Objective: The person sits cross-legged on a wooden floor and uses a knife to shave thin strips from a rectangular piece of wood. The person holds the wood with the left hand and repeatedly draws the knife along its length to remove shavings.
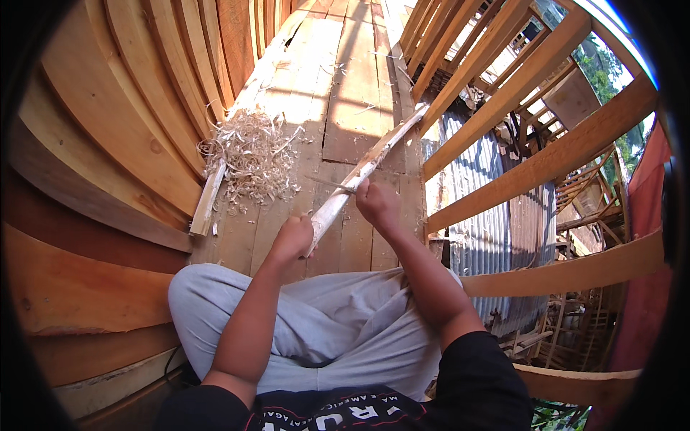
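A long peeled wooden stick (368, 164) slants from my lap up to the right, its far end by the railing. My left hand (293, 237) is closed round its near end. My right hand (378, 203) is a fist beside the stick, closed on a knife (332, 184). The thin blade points left and lies across the stick; the handle is hidden in my fingers. The stick is mostly pale, with a browner strip along its upper part.
I sit cross-legged on a plank floor (345, 136). A heap of curled wood shavings (259, 154) lies at left, by a short wood strip (208, 197). A board wall (108, 108) rises on the left. Slatted railing (517, 176) runs along the right, with corrugated metal sheet (481, 208) below.
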Motion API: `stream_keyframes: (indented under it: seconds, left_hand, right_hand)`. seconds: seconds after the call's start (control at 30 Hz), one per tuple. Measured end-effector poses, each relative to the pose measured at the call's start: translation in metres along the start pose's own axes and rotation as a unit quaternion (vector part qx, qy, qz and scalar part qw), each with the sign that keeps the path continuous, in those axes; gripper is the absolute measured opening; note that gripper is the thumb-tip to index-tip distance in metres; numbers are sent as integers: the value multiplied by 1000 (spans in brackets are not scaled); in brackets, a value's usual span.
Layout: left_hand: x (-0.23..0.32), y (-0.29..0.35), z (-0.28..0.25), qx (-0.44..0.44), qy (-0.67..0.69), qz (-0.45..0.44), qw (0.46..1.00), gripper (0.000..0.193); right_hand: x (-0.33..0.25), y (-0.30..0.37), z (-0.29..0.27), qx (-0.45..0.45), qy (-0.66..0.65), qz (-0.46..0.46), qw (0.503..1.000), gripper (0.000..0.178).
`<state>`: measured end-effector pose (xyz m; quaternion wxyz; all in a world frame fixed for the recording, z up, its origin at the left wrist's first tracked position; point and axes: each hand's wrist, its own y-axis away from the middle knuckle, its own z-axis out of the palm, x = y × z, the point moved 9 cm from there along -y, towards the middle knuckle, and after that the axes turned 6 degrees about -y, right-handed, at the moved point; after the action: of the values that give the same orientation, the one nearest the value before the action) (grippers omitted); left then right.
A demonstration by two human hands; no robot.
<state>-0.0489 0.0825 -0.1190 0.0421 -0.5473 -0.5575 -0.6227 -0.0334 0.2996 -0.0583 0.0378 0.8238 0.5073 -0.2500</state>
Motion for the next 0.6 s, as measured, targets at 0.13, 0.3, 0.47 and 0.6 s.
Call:
stream_keyframes:
  seconds: [0.13,0.3,0.47,0.6]
  left_hand:
    - [7,-4,-13,45,-60,11,997,54]
    - [16,9,-17,70,-81,25,994,56]
    - [20,12,-26,84,-107,33,990,57]
    - [18,10,-14,45,-72,46,995,57]
  right_hand:
    - [-10,-4,-1,-14,6,17,1000,54]
    - [1,0,6,-11,24,-3,1000,55]
    - [-14,10,6,3,21,7,1000,52]
    - [-1,-5,-5,33,-13,-45,998,51]
